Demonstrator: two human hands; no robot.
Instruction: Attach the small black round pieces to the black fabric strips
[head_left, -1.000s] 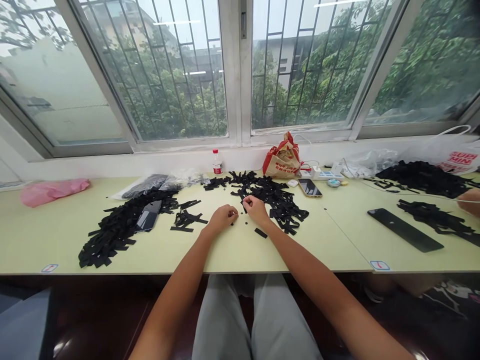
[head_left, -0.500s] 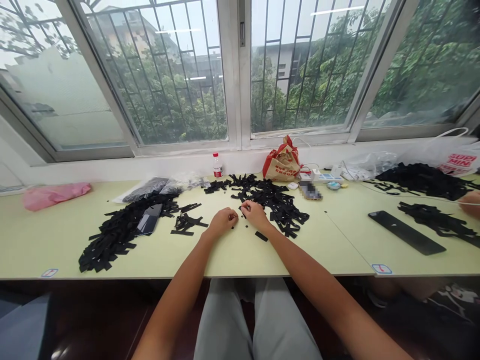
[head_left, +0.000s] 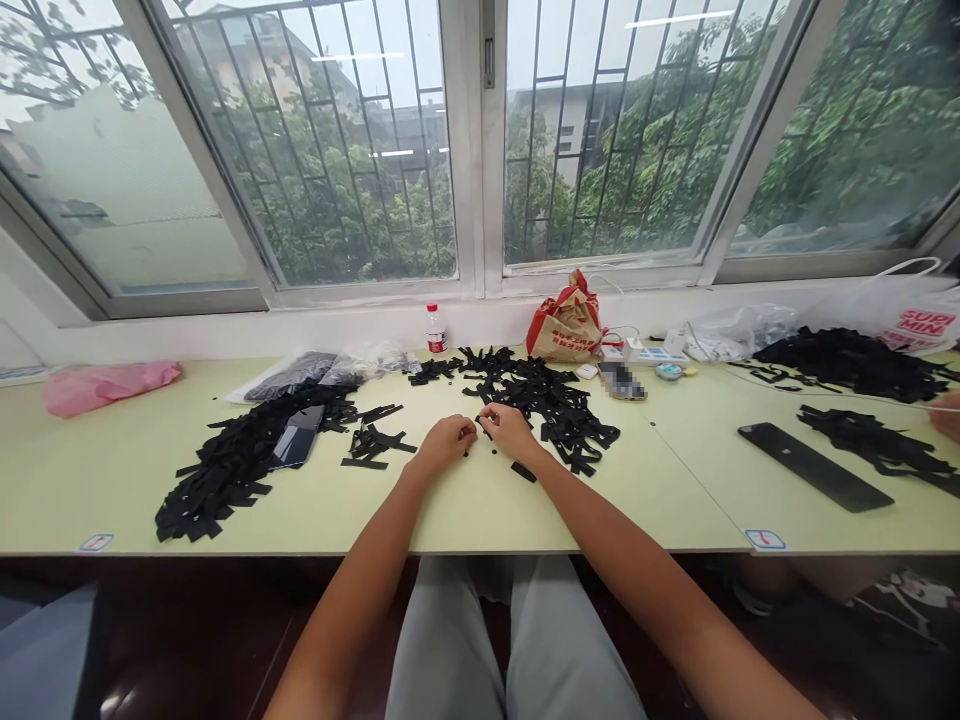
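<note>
Over the pale yellow table (head_left: 465, 520), my left hand (head_left: 450, 440) and my right hand (head_left: 506, 430) are close together but apart, fingers bent inward. Both are closed at the fingertips, and what they pinch is too small to make out. Tiny black pieces (head_left: 494, 452) lie between and below them. A single black strip (head_left: 523, 471) rests under my right wrist. Behind my right hand spreads a pile of black strips (head_left: 559, 400). Several loose strips (head_left: 375, 443) lie left of my left hand, beside a long heap of black strips (head_left: 225, 470).
A dark phone (head_left: 300, 437) lies on the left heap. Along the back stand a bottle (head_left: 435, 330) and a red and brown bag (head_left: 566, 325). Pink plastic (head_left: 112, 387) is far left. At right are a long black object (head_left: 814, 467), more strips (head_left: 855, 362) and another person's hand (head_left: 946, 412).
The camera view has shifted very slightly. My two hands keep nearly the same places and finger poses.
</note>
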